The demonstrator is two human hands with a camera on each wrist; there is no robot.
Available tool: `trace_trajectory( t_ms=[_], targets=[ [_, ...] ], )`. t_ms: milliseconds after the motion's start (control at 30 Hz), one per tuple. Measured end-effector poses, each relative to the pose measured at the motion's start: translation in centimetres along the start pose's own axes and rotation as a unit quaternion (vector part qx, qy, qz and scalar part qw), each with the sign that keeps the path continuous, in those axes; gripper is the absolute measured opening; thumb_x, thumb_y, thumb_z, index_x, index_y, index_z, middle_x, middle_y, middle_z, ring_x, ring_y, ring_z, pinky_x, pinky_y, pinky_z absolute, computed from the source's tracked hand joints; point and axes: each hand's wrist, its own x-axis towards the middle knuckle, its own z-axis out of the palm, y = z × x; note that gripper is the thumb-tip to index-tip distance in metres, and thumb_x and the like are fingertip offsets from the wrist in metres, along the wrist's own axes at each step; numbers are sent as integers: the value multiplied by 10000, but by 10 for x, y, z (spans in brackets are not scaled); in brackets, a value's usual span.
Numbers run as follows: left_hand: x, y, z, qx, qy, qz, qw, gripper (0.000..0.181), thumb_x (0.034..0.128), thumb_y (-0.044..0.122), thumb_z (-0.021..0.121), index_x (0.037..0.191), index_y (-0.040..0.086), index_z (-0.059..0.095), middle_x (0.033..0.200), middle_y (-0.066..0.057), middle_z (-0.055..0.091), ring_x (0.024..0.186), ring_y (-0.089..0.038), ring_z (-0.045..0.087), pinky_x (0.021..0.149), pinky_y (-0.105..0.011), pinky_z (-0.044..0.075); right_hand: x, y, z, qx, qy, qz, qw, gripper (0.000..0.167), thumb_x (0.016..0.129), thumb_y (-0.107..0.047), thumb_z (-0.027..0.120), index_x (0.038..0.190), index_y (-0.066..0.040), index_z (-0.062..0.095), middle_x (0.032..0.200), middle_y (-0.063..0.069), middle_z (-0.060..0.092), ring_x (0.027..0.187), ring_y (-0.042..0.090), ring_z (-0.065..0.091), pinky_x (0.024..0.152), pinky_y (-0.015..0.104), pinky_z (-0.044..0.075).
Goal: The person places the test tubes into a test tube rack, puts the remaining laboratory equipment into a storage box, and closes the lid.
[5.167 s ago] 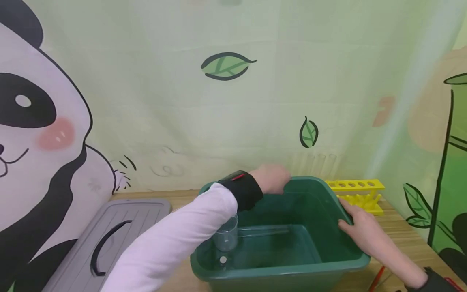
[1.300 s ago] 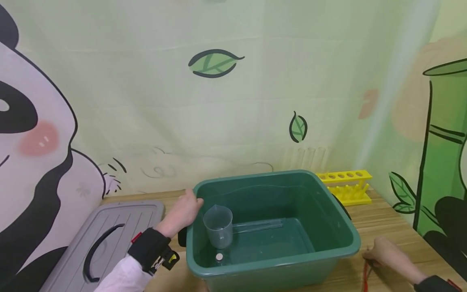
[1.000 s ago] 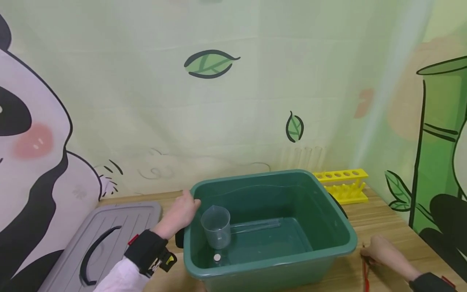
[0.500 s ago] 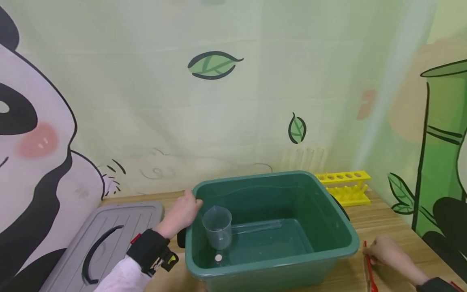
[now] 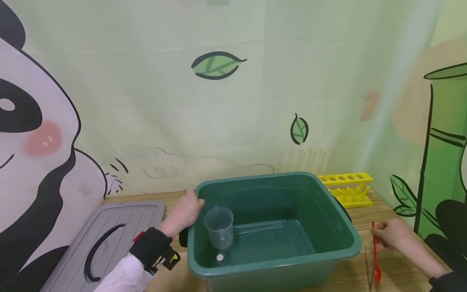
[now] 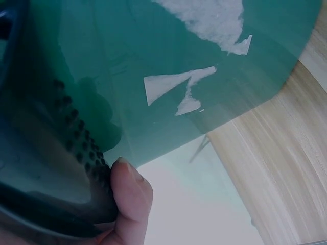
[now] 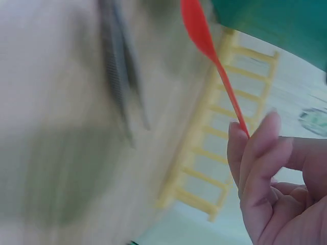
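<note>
My left hand grips the left end of the green plastic tub; in the left wrist view a digit curls over its dark, studded handle. Right of the tub, my right hand pinches the thin stem of a red spoon, its bowl pointing away from the fingers. Close beside the spoon lies a pair of metal tweezers, blurred in the right wrist view. A clear beaker, clear tubes and a small white-topped piece are inside the tub.
The yellow test tube rack stands behind the tub's right end, with upright clear test tubes at its left. A grey lid with a black handle lies at the left. A printed cloth wall closes off the back.
My right hand, earlier on the tub's right rim, went down to the table and has now raised the red spoon beside the tweezers. My left hand moved from the back rim to the left end.
</note>
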Motion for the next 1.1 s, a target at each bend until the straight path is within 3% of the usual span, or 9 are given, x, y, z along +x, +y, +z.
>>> trace_trajectory(
  t_ms=[167, 333, 567, 700, 867, 967, 1100],
  targets=[
    [0, 1, 0, 53, 12, -9, 10000, 285, 921, 117, 358, 1076, -121, 337, 649, -101, 404, 545, -209, 520, 499, -337, 487, -3, -24, -24, -116, 311, -367, 9988, 185, 902, -83, 506, 811, 71, 551, 570, 20, 551, 523, 175, 549, 485, 309, 454],
    [0, 3, 0, 82, 36, 49, 9999, 285, 921, 115, 365, 1078, -122, 340, 649, -103, 405, 548, -208, 521, 504, -336, 489, -7, -54, -47, 179, 679, -881, 9936, 269, 930, -140, 500, 907, 128, 512, 607, 50, 578, 538, 204, 578, 490, 295, 483],
    [-1, 4, 0, 59, 46, 6, 10000, 276, 919, 116, 367, 1076, -110, 341, 644, -96, 405, 542, -204, 524, 502, -331, 490, -11, -106, -74, -45, 1121, -1336, 9847, 317, 951, -191, 476, 980, 124, 488, 653, 52, 596, 564, 197, 583, 504, 287, 482],
    [-2, 4, 0, 98, 67, 42, 9999, 264, 918, 108, 369, 1058, -114, 348, 639, -93, 398, 537, -203, 515, 496, -331, 482, -14, -135, -80, -256, 1218, -1822, 9753, 292, 940, -212, 505, 950, 79, 524, 662, 46, 595, 572, 193, 585, 515, 277, 480],
    [-3, 3, 0, 96, 81, 100, 9999, 247, 919, 100, 367, 1042, -113, 353, 632, -85, 382, 529, -204, 503, 489, -327, 471, -14, -177, -71, -509, 1234, -2658, 9547, 152, 905, -148, 567, 882, 2, 568, 650, 29, 575, 567, 169, 573, 513, 267, 471],
    [-3, 2, -1, 91, 57, 69, 9999, 241, 920, 101, 365, 1038, -108, 352, 634, -85, 381, 530, -206, 501, 489, -327, 469, -12, -200, -58, -626, 1095, -3341, 9341, 74, 878, -103, 598, 858, -36, 578, 649, 8, 560, 559, 148, 551, 510, 266, 463],
    [-2, 2, -1, 85, 51, 43, 9999, 247, 921, 106, 366, 1044, -107, 351, 635, -86, 384, 528, -203, 508, 484, -321, 473, -4, -225, -34, -852, 502, -4280, 8984, 66, 837, -42, 634, 817, -65, 575, 630, -39, 538, 525, 104, 522, 503, 245, 459]
  ],
)
